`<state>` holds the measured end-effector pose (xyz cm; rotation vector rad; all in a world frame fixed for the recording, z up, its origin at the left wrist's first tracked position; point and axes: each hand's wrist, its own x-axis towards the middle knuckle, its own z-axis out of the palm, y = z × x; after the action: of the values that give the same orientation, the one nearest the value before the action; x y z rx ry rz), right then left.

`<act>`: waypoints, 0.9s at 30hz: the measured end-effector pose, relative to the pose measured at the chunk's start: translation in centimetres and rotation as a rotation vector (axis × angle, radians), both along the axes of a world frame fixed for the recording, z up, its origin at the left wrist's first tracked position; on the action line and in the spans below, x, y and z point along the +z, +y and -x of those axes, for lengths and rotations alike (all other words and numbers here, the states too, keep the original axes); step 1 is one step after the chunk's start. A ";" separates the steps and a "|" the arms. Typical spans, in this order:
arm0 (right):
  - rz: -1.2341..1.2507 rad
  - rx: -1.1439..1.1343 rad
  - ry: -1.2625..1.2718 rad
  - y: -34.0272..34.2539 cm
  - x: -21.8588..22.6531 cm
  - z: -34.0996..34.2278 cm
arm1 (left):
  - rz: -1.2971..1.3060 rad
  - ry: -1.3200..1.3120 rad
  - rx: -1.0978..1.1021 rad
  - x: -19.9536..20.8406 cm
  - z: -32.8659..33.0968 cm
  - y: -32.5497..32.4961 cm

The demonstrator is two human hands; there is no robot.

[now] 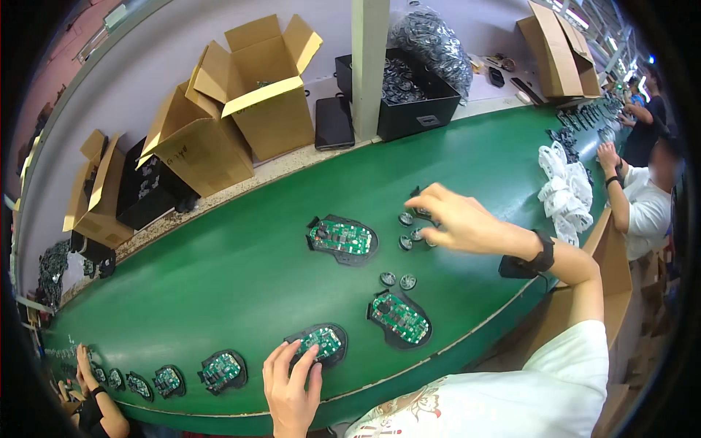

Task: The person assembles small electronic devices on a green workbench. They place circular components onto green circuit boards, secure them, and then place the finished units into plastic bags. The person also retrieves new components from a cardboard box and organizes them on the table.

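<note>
My left hand (292, 387) is open, its spread fingertips resting at the near-left edge of a green circuit board in a black housing (332, 347). My right hand (467, 223) hovers farther right, thumb and forefinger apart, over a small group of round wheel-like parts (405, 242). Its fingers partly hide some of those parts. Between the hands lies another board in a black housing (415, 339), with two round parts (408, 282) just beyond it. A further housed board (343, 239) sits near the middle of the green table.
Several similar boards (223, 371) line the near edge toward another person's hands (86, 369) at far left. Cardboard boxes (270, 117) and a black bin of parts (420, 120) stand along the back ledge. White straps (562, 190) lie at right, near co-workers (635, 197).
</note>
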<state>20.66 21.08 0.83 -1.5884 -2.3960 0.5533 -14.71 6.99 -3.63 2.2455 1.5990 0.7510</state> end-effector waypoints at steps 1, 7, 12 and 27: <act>-0.032 -0.055 -0.092 -0.5 -0.7 -1.1 | 0.015 -0.007 0.002 0.3 0.0 0.0; -0.031 -0.169 -0.187 -4.5 -2.9 -2.8 | 0.031 0.055 -0.270 0.5 -0.9 0.3; -0.150 -0.244 -0.136 -4.2 -3.6 -1.1 | 0.080 0.195 -0.483 1.3 -4.2 1.7; -0.080 -0.024 -0.001 -2.0 -5.5 3.9 | -0.027 0.310 -0.394 -2.0 -7.1 14.9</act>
<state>16.79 19.05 -4.70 -1.5829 -2.3654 0.4467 -7.66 21.86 -5.67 2.6818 1.1979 0.3337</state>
